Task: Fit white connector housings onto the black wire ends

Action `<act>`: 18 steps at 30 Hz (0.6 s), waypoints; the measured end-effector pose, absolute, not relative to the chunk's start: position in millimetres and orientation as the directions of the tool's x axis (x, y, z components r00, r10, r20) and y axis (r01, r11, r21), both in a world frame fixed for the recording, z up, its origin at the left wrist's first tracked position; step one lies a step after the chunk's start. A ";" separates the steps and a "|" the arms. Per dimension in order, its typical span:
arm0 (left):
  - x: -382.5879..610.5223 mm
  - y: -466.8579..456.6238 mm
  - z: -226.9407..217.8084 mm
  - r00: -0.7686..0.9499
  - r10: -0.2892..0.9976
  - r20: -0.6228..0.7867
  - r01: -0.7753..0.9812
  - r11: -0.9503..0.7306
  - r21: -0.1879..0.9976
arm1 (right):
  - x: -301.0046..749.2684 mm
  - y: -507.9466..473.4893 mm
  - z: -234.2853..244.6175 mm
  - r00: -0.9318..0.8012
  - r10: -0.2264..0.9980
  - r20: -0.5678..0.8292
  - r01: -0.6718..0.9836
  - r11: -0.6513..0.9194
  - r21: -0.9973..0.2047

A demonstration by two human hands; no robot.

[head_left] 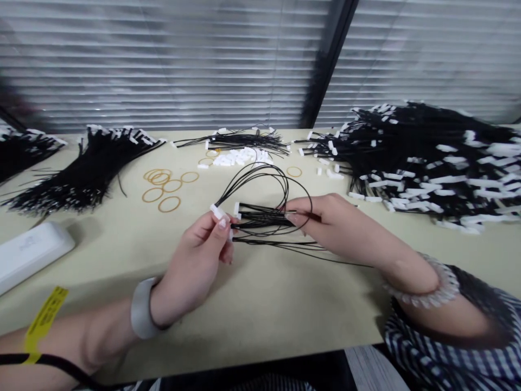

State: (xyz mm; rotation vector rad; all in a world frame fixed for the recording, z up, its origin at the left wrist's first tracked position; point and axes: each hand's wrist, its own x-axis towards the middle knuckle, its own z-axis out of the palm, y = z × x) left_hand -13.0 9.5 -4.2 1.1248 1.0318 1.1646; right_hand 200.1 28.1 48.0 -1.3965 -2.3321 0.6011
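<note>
Two hands on my remote feed: left hand (191, 266) pinching the white connectors (217, 213) of a looped black wire bundle (260, 217); right hand (325, 220) clamped on its wires, just apart, mid-table; rubber bands (169, 204) toward the far edge.

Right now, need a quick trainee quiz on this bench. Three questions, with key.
1. What does the left hand pinch?
2. True or false: the right hand wears the grey bangle.
3. Which is bigger: the black wire pile left of the hands, or the black wire heap at the right?

Key:
1. White connectors at the end of a black wire bundle.
2. False: the grey bangle is on the left wrist.
3. The black wire heap at the right.
</note>
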 end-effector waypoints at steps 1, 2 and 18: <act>-12.9 10.1 -3.6 0.122 0.992 -0.031 -0.149 0.049 0.988 | 200.0 27.5 48.5 -0.466 0.882 0.069 0.727 0.426 -0.538; -12.8 10.6 -3.2 0.127 0.991 -0.036 -0.156 0.056 0.986 | 200.1 27.2 48.5 -0.483 0.875 0.038 0.728 0.425 -0.538; -13.7 8.5 -0.2 0.096 0.995 0.015 -0.356 0.020 0.934 | 197.0 18.9 48.9 0.065 0.635 0.770 0.608 0.587 -0.535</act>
